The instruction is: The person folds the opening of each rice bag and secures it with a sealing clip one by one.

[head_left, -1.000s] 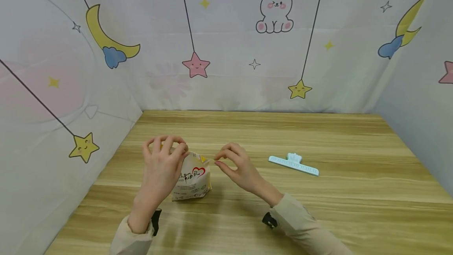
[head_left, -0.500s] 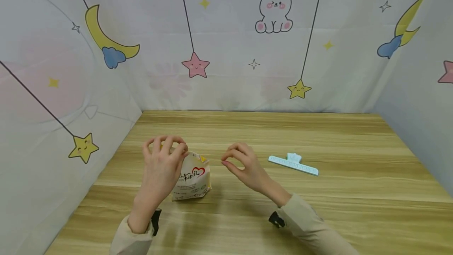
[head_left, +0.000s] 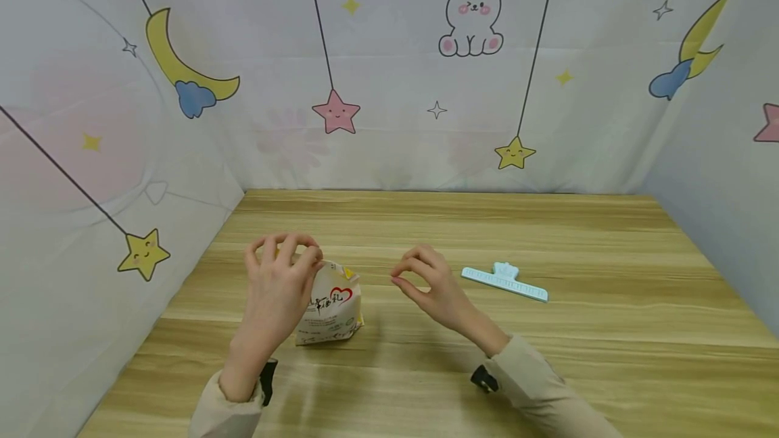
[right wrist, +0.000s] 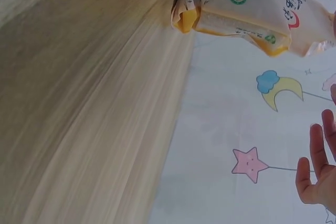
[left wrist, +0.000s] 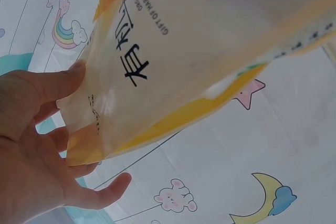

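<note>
Head view overlooks table (head_left: pixel 548 330); wrist views close, sharing bag (left wrist: pixel 199 51).

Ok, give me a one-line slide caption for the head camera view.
Left hand grips the top of a small white bag on a wooden table; right hand hovers empty beside a pale blue clip.

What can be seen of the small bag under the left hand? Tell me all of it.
The bag is a small white pouch with yellow edges, of what looks like glossy plastic film, printed with black characters, a red heart and small green marks. It stands upright on the wooden table, left of centre. The left hand holds its top from above, fingers curled round it. The right hand hovers beside it without touching. The mouth is hidden by the fingers.
</note>
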`<state>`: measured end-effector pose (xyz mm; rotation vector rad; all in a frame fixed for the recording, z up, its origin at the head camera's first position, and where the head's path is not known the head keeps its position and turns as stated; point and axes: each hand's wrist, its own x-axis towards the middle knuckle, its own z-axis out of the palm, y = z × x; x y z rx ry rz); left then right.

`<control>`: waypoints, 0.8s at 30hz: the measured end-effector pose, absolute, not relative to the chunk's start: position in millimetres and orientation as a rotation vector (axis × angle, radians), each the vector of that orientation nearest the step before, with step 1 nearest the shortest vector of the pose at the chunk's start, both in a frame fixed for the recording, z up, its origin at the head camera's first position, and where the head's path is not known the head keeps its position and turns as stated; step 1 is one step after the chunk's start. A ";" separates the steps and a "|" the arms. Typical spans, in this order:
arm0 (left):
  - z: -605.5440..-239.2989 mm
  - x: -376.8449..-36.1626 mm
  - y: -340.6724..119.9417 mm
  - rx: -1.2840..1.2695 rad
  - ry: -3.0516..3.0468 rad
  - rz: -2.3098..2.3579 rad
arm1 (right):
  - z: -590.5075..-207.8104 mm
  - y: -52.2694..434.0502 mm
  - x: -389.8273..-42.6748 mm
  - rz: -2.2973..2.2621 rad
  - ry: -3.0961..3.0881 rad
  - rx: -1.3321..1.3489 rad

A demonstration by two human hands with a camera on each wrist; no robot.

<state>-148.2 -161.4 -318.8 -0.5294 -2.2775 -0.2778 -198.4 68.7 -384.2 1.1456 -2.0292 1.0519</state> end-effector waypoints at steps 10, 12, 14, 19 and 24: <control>-318.0 -146.5 -162.3 -0.531 -2.288 -0.269 | -386.8 81.7 -201.2 1.052 -2.044 1.106; -318.1 -146.5 -162.4 -0.532 -2.288 -0.265 | -387.2 84.1 -201.4 1.052 -2.046 1.100; -318.0 -146.5 -162.4 -0.534 -2.289 -0.261 | -387.6 86.8 -201.4 1.055 -2.056 1.093; -317.8 -146.3 -162.2 -0.543 -2.289 -0.268 | -388.7 93.7 -201.8 1.059 -2.095 1.065; -317.5 -146.2 -162.1 -0.542 -2.285 -0.267 | -391.6 100.1 -203.4 1.043 -2.121 1.038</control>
